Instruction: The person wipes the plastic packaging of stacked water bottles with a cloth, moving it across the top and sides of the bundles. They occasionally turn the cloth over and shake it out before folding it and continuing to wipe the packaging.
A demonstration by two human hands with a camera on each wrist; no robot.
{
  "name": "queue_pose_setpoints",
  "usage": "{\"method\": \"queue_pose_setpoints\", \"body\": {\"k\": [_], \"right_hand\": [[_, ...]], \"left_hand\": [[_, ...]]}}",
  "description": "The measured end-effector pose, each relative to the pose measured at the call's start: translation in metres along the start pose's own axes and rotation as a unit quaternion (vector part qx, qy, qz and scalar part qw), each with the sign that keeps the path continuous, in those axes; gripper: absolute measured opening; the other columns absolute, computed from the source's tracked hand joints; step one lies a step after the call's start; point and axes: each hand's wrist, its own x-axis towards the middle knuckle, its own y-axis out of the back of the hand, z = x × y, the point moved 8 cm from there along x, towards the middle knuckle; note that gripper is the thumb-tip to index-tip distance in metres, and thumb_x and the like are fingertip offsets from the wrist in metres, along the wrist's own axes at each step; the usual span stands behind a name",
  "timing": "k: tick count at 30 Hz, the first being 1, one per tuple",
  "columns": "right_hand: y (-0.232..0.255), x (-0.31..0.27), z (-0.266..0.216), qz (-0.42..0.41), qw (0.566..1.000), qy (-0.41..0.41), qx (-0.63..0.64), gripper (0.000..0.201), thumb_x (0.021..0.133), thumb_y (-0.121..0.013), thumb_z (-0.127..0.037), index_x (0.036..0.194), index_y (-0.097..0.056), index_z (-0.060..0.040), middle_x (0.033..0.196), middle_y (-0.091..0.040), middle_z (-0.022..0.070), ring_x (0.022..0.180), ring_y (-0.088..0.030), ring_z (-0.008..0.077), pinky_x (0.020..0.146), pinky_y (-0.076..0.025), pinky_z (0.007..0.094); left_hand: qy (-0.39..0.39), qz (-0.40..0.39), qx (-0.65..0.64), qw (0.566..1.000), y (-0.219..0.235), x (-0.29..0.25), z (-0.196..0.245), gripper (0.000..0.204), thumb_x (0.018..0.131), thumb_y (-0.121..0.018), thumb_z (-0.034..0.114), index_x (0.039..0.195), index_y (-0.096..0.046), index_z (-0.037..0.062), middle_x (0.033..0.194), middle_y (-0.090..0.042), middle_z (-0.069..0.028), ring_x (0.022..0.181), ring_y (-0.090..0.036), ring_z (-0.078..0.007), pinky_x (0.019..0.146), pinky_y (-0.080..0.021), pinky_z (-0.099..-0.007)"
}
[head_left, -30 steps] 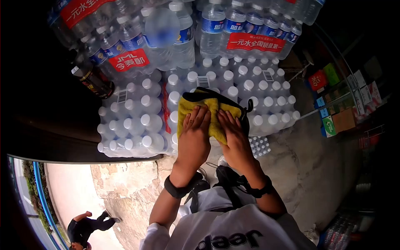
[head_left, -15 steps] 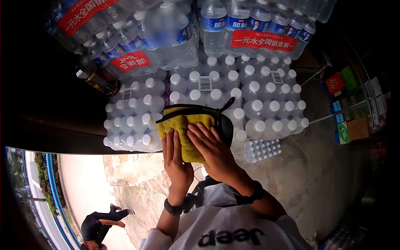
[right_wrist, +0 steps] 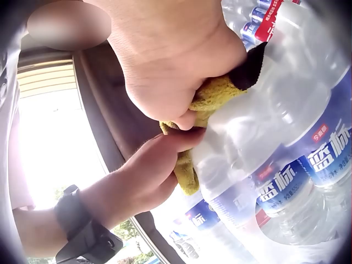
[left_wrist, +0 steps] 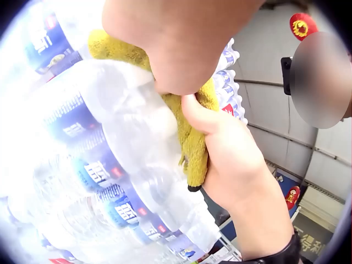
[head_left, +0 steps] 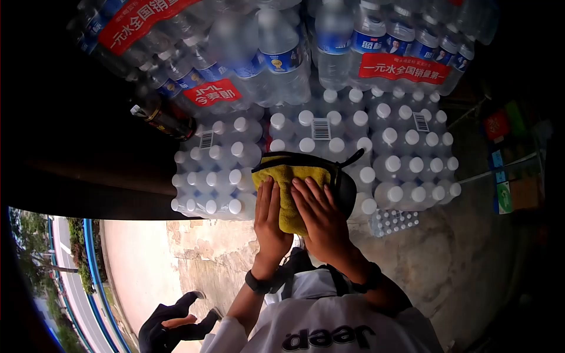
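Things are carried by shrink-wrapped water-bottle packs, set side by side, white caps upward: a left pack point(head_left: 219, 172), a middle pack point(head_left: 321, 132) and a right pack point(head_left: 411, 156). On the film of each, a barcode label is seen. On the front part of the middle pack, a yellow cloth point(head_left: 285, 203) with black edging is laid; several caps are covered by it. At the rear, blue-labelled upright bottles point(head_left: 282, 56), banded in red, are stacked; their exact footing is not resolved. Below, on the mottled concrete floor point(head_left: 435, 259), a further bottle pack point(head_left: 395, 222) is noted.
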Motion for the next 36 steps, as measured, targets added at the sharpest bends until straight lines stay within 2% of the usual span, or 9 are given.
{"method": "queue_pose_setpoints", "body": {"k": [5, 15, 22, 36], "right_hand": [[0.002, 0.003, -0.005, 0.017, 0.999, -0.024, -0.031, 0.067, 0.078, -0.062, -0.002, 0.144, -0.048, 0.0014, 0.154, -0.045, 0.0151, 0.146, -0.038, 0.0331, 0.120, -0.025, 0.0521], [0.000, 0.005, -0.011, 0.055, 0.995, -0.059, -0.058, 0.062, 0.079, -0.059, -0.002, 0.141, -0.054, -0.0029, 0.151, -0.051, 0.0099, 0.145, -0.040, 0.0315, 0.119, -0.026, 0.0496], [-0.001, 0.003, -0.013, 0.072, 0.994, -0.047, -0.068, 0.062, 0.078, -0.055, -0.001, 0.140, -0.054, -0.0014, 0.149, -0.053, 0.0107, 0.144, -0.041, 0.0327, 0.119, -0.027, 0.0498], [-0.002, 0.002, -0.013, 0.086, 0.993, -0.040, -0.076, 0.059, 0.079, -0.058, -0.002, 0.139, -0.056, -0.0016, 0.147, -0.054, 0.0122, 0.142, -0.044, 0.0341, 0.117, -0.029, 0.0506]], "left_hand": [[-0.049, 0.013, -0.018, 0.999, 0.000, -0.001, -0.006, 0.061, 0.080, -0.062, 0.002, 0.140, -0.050, -0.0066, 0.149, -0.045, -0.0287, 0.138, -0.043, -0.0505, 0.112, -0.038, -0.0539], [-0.079, -0.015, -0.018, 0.997, 0.004, 0.001, -0.009, 0.065, 0.078, -0.058, 0.001, 0.141, -0.047, -0.0092, 0.148, -0.044, -0.0315, 0.136, -0.044, -0.0523, 0.110, -0.041, -0.0536], [-0.074, -0.019, -0.025, 0.997, 0.004, -0.001, -0.012, 0.066, 0.079, -0.059, 0.001, 0.143, -0.046, -0.0076, 0.149, -0.044, -0.0299, 0.136, -0.045, -0.0515, 0.109, -0.041, -0.0537], [-0.095, -0.007, -0.019, 0.995, 0.009, 0.001, -0.010, 0.064, 0.077, -0.059, -0.002, 0.140, -0.049, -0.0073, 0.148, -0.046, -0.0283, 0.134, -0.047, -0.0502, 0.108, -0.044, -0.0514]]}}
